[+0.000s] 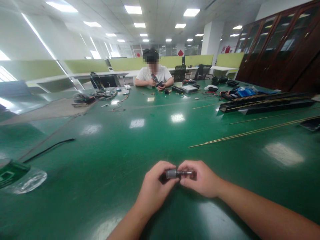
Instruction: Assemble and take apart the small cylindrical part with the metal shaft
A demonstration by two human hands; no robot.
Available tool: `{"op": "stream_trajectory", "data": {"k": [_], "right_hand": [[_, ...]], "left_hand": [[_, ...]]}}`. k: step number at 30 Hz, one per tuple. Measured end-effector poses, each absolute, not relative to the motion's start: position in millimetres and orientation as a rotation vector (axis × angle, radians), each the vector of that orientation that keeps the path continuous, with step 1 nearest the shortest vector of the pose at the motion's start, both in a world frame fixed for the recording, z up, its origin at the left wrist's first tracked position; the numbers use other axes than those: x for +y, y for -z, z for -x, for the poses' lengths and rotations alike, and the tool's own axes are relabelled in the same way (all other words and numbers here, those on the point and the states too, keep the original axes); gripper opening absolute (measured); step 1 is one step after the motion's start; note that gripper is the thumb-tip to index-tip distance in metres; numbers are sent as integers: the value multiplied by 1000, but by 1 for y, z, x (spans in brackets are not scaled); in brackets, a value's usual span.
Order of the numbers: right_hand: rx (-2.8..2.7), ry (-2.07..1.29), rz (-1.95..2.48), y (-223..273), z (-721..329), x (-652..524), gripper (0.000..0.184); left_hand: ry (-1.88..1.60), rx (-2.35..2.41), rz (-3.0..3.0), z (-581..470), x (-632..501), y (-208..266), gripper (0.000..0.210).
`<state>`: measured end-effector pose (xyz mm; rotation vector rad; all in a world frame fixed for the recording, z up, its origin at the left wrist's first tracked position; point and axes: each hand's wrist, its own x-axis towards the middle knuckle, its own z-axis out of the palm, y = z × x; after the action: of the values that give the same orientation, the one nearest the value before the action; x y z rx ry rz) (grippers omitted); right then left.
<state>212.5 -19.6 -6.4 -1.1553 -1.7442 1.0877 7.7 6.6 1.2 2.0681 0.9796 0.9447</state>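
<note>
Just above the green table, both my hands meet around a small dark grey cylindrical part lying level. It has a narrower black ribbed section and a thin metal shaft pointing right; its exact kind is unclear. My left hand grips the thick grey body between thumb and fingers, hiding its left end. Curled round the narrow end is my right hand, thumb below and fingers above, with the metal tip showing between them.
Thin brass-coloured rods lie at right, near long black channels. A plastic bottle lies at left beside a black cable. Across the table, a person holds a dark tool; several black parts lie nearby.
</note>
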Motion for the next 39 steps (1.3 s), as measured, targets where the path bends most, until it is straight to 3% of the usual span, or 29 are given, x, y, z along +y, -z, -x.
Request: {"op": "stream_trajectory", "data": {"k": [10, 28, 39], "right_hand": [[-1705, -1075, 1188, 6, -213, -17, 10], [-1531, -1233, 1203, 12, -214, -16, 13], [-1569, -1136, 1227, 14, -214, -16, 14]], "left_hand": [[-953, 948, -2062, -10, 9, -1, 17], [-976, 1021, -1990, -8, 10, 0, 19], [-976, 1009, -2014, -6, 10, 1, 20]]}}
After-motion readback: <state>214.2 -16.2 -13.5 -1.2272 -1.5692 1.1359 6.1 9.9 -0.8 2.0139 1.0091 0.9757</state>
